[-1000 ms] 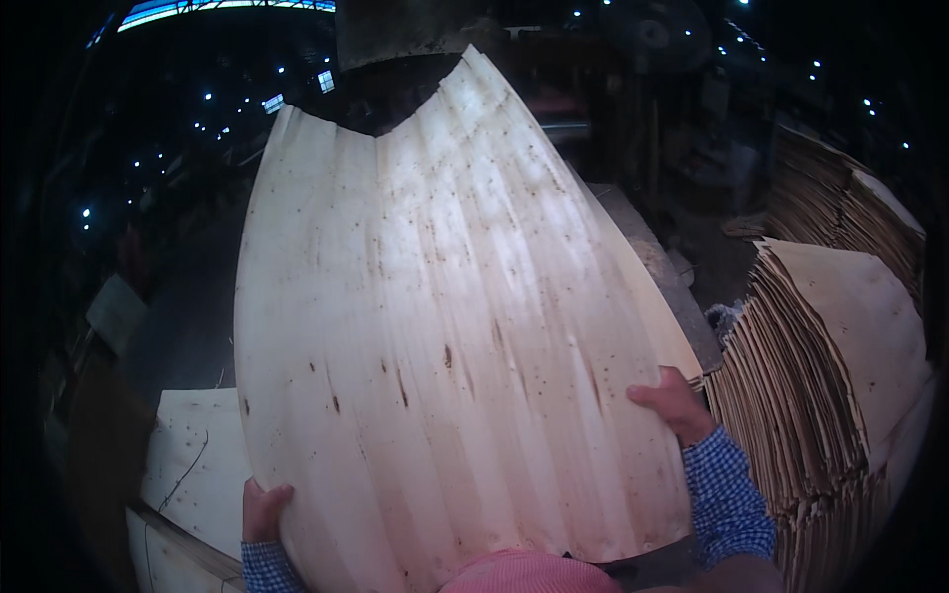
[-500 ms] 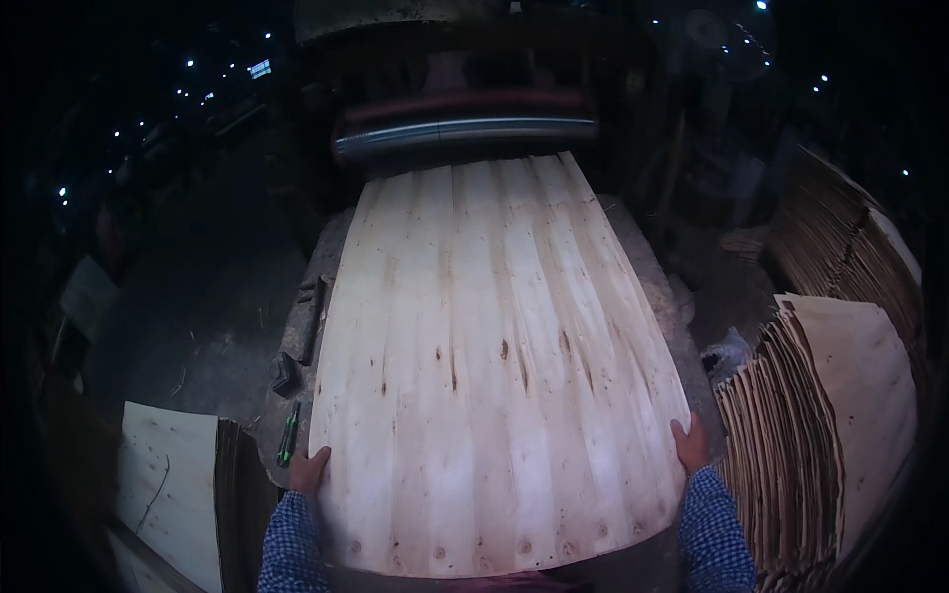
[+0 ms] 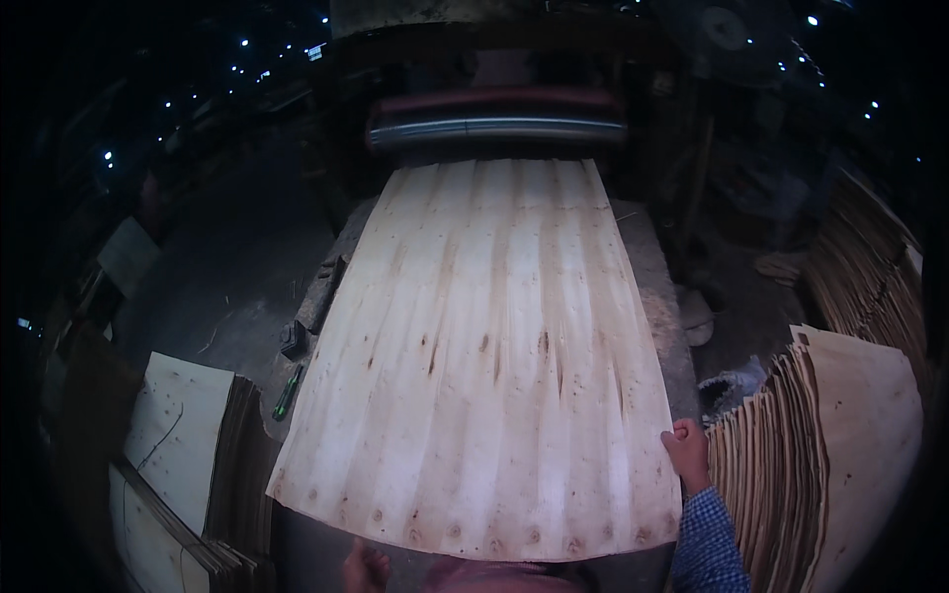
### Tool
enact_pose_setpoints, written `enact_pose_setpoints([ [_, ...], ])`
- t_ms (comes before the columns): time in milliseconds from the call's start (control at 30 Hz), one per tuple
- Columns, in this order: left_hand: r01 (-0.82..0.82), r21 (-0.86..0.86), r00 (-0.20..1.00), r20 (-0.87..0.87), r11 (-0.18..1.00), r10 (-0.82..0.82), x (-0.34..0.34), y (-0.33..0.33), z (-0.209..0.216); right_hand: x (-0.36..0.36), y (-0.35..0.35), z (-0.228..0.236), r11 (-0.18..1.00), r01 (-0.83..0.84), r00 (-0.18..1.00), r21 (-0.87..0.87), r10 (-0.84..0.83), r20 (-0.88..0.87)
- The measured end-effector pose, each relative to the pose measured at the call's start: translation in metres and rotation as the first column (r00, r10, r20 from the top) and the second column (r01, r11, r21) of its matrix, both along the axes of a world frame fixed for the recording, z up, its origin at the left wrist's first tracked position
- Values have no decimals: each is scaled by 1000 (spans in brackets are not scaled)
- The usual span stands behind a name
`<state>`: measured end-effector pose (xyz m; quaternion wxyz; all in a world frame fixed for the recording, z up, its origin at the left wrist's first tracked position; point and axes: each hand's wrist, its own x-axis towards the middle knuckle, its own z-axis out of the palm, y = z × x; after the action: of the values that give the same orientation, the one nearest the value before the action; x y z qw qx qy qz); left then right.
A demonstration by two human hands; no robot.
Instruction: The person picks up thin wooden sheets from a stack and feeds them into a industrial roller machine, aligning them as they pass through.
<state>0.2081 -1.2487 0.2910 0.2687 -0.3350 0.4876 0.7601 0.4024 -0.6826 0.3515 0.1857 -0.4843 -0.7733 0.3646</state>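
A large pale wood veneer sheet (image 3: 484, 346), streaked brown and dotted with knots, lies lengthwise before me, its surface gently rippled. My right hand (image 3: 689, 453) is closed at the sheet's right edge near the front corner, thumb and forefinger gripping it. Just below the near edge, left of centre, my left hand (image 3: 366, 568) is apart from the sheet, its fingers curled in and nothing visible in them. At the far end, the sheet reaches up to a shiny metal roller (image 3: 499, 128) with a reddish top.
A green-and-black utility knife (image 3: 287, 392) and a dark angular block (image 3: 294, 339) lie on the worktable (image 3: 660, 296) left of the sheet. Stacked veneer (image 3: 862, 435) stands at the right, with another stack (image 3: 183, 420) at the left. Clear plastic (image 3: 732, 383) sits beside the right stack.
My left hand has let go of the sheet's left edge and moved below its near edge. The sheet's near end has swung left. My right hand stays at the right edge.
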Motion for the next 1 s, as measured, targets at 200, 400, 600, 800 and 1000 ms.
enact_pose_setpoints([
  [200,245,66,969,-25,967,-244,-10,13,-16,-26,-4,78,840,-303,953,-449,265,-147],
  [400,431,691,862,-125,580,-491,-11,-7,-25,-34,-46,178,822,-509,677,-257,197,-709],
  [600,338,665,921,-86,666,-381,0,18,1,-3,-1,80,819,-155,961,-552,-4,-276],
  [800,313,813,927,-148,491,-345,-35,18,6,8,-59,40,915,-269,764,299,14,645],
  [1000,371,832,820,-85,412,-566,-70,28,13,-78,-246,61,730,-558,826,395,534,180],
])
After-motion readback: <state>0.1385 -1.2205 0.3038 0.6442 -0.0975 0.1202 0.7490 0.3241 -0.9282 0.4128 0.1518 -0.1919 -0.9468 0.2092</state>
